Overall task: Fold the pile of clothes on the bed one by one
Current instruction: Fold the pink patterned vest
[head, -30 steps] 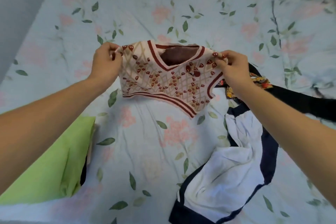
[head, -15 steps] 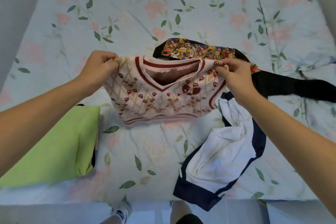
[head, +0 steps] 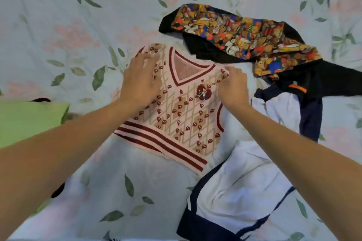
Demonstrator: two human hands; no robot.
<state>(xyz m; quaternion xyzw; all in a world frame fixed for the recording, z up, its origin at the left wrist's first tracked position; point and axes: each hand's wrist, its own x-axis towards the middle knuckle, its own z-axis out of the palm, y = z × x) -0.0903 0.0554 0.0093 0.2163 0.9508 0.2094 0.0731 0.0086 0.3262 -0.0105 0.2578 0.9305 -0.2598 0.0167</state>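
A matt knitted vest [head: 182,115] with ribbed banding is seen at the centre. A smooth, faintly glossy printed fabric [head: 241,33] is seen at the far right, backed by matt black cloth [head: 321,78]. Soft white cloth [head: 242,178] lies near right, smooth green cloth [head: 25,119] left, all on a creased cotton-like sheet [head: 78,15].

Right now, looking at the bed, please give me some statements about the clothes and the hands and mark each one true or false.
1. The pink vest lies spread flat on the bed sheet. True.
2. The left hand rests open on the vest. True.
3. The right hand holds the green cloth. False: it pinches the vest's shoulder.
4. The colourful printed garment lies on top of the vest. False: it lies beyond it, apart.
5. The white and navy garment is neatly folded. False: it lies crumpled.
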